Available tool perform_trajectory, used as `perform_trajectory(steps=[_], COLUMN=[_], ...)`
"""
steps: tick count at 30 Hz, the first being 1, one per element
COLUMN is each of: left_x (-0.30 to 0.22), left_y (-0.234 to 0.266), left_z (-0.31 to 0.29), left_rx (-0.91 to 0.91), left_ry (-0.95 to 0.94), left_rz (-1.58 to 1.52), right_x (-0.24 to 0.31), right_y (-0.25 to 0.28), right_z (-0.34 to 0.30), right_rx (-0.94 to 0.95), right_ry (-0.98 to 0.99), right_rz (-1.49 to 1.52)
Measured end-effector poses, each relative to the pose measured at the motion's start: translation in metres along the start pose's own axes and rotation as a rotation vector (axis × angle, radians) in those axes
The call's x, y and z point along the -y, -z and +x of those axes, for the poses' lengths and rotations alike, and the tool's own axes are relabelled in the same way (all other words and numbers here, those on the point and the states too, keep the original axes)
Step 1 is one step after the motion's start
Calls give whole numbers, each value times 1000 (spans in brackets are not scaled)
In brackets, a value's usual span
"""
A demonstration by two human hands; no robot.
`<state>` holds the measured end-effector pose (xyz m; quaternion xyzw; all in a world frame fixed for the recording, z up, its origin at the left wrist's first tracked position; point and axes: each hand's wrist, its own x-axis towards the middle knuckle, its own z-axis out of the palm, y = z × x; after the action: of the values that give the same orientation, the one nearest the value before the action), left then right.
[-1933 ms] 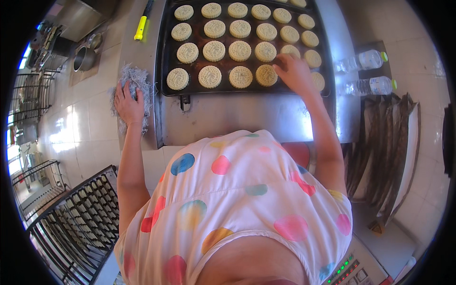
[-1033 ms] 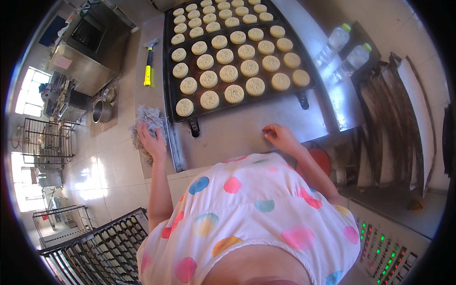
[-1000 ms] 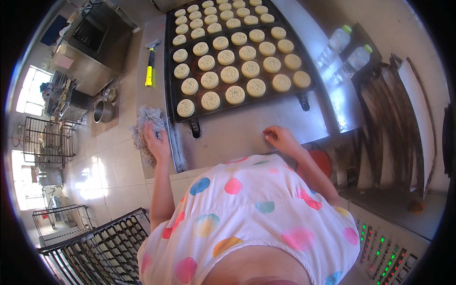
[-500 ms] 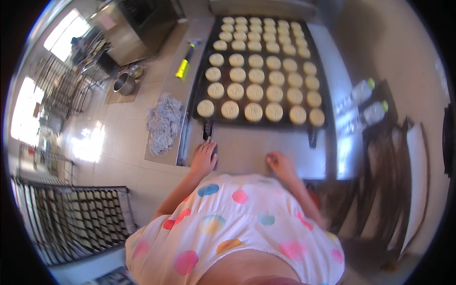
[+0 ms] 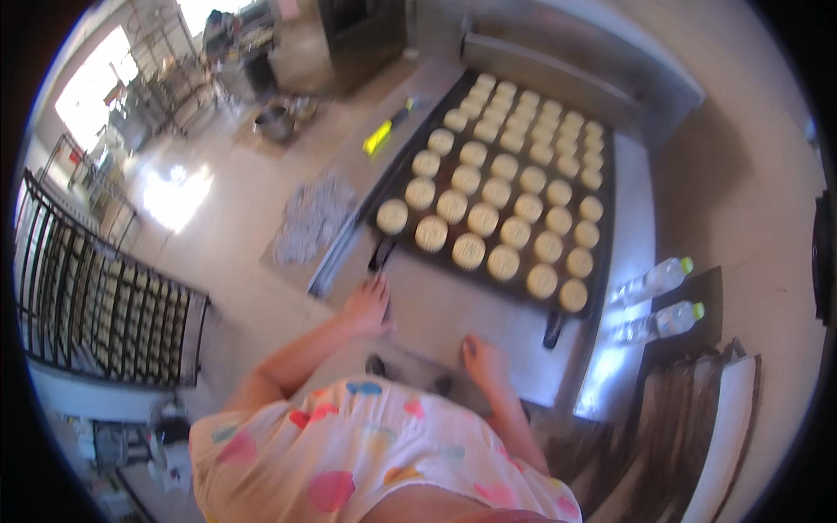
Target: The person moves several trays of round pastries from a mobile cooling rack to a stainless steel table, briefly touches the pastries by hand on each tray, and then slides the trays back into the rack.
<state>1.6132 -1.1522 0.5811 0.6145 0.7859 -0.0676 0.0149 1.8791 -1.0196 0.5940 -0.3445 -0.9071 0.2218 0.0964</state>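
A black baking tray (image 5: 602,279) with two stubby handles lies on a steel worktop (image 5: 436,288). Rows of round, pale, stamped cakes (image 5: 468,251) cover it. My left hand (image 5: 368,307) is at the worktop's near edge, just below the tray's left handle (image 5: 381,254), its fingers stretched out and holding nothing. My right hand (image 5: 485,359) is by the same edge, left of the right handle (image 5: 553,329) and apart from it. Its fingers are curled in, and nothing shows in them.
A grey rag (image 5: 316,218) and a yellow-handled tool (image 5: 378,137) lie left of the tray. Two clear bottles with green caps (image 5: 654,283) are at the right, above stacked trays (image 5: 697,418). A loaded rack (image 5: 113,296) stands at the left, with a metal pot (image 5: 275,124) farther back.
The view has turned, so the tray now sits slanted and farther right. My body is farther from the worktop, and my shoes show between my hands. The cakes stay in their rows.
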Motion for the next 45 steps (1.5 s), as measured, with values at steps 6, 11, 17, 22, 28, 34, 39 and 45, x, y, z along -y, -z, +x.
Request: perform_trajectory(steps=[6,11,17,22,28,34,39,45], left_x=[9,17,86,162,219,269,298,410], left_y=[-12,-19,-81,-149,-212,-192,-154,-114], left_z=[-5,-53,-197,-351,-539,-516,-505,-606], left_rx=[-67,-206,-368,-305,-579,-810,-855,-1150], left_ry=[-13,-208,-209,283,720,1032,1105,1301], left_rz=[-71,-372,-547,-796,-908,-1061,-974,-1131], right_x=[24,75,175,280,428,509,538,672], right_y=[-13,-42,-120,-193,-281,-300,-309,-344], right_z=[-19,-47,-55,-51,-62,16,78,122], right_rx=[-79,12,110,299,499,651,725,968], right_ry=[173,163,271,459,659,884,925,867], right_rz=[-76,-96,-67,-35,2,-52,167,584])
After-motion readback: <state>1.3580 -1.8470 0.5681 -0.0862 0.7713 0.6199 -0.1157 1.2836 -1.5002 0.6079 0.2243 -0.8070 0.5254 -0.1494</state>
